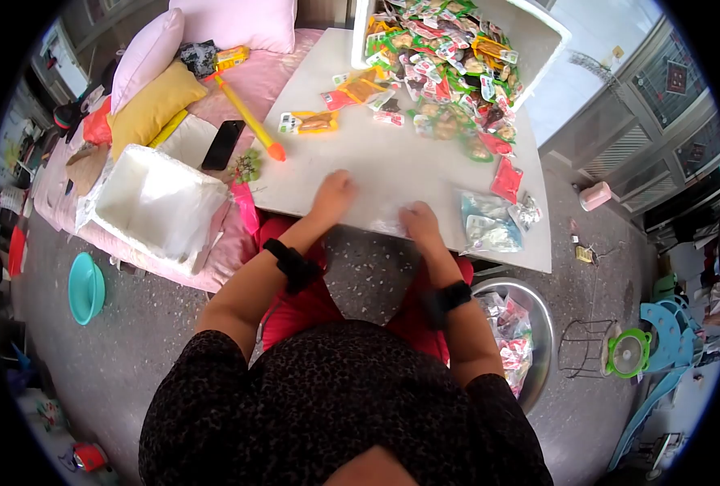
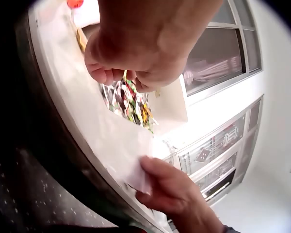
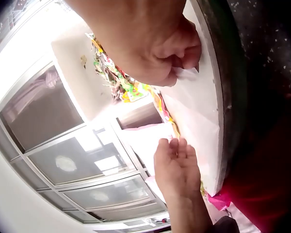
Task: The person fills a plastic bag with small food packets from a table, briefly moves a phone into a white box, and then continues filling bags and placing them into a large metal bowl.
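Note:
Near the table's front edge, the right hand (image 1: 420, 222) pinches a thin clear plastic sheet or bag (image 1: 388, 225). In the left wrist view the right hand (image 2: 167, 187) holds a corner of this plastic (image 2: 139, 178) between thumb and fingers. The left hand (image 1: 335, 197) is over the tabletop, left of the plastic and apart from the right hand. Its fingers (image 3: 178, 148) look loosely bent and hold nothing visible in the right wrist view. How far the plastic spreads over the pale table is hard to tell.
A white foam box (image 1: 542, 32) heaped with small snack packets stands at the table's back. Loose packets (image 1: 315, 122), a red packet (image 1: 506, 180) and a clear bag (image 1: 489, 222) lie about the table. A steel basin (image 1: 544, 340) is below right; an open foam box (image 1: 125, 190) stands left.

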